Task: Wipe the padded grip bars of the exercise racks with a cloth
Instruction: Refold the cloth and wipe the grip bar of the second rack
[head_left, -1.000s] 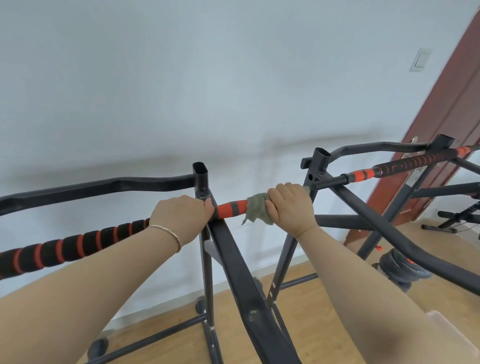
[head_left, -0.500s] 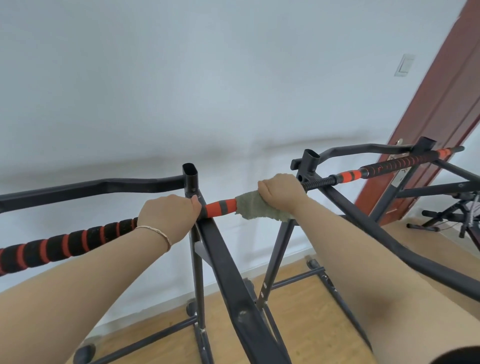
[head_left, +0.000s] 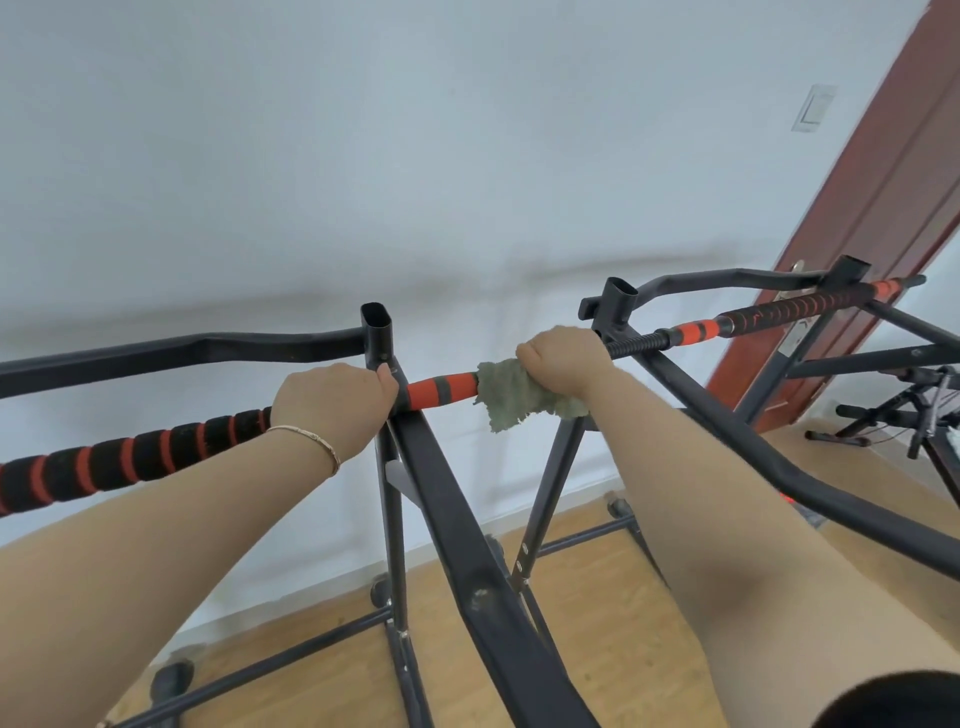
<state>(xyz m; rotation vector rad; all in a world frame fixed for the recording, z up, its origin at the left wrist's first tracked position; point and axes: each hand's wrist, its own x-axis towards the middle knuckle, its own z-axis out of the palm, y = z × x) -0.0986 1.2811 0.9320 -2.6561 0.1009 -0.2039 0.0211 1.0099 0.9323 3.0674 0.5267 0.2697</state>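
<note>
two racks stood side by side on the wooden floor (head_left: 597, 597), close to its edge along the white wall. the right hand (head_left: 563, 358) had its fingers curled over a grey-green cloth (head_left: 519, 400), wrapping it round the padded bar (head_left: 441, 389) at that bar's right end, just beside the second rack's post. a loose flap hung below the fist. the left hand (head_left: 332, 410) gripped the same bar where it met the near rack's upright (head_left: 376, 332), fingers curled round it, thumb against the post.

the cloth looked light, limp and soft, so it would mould to the bar only if the whole hand closed round it. the padding seemed spongy and ridged with orange and black bands, likely to drag on the cloth rather than let it slide. the steel frame looked stiff, yet what appeared to be small wheels (head_left: 382, 592) sat at its feet, so bracing at the upright seemed sensible. the second rack's bar (head_left: 779, 312) was touched by neither hand.
</note>
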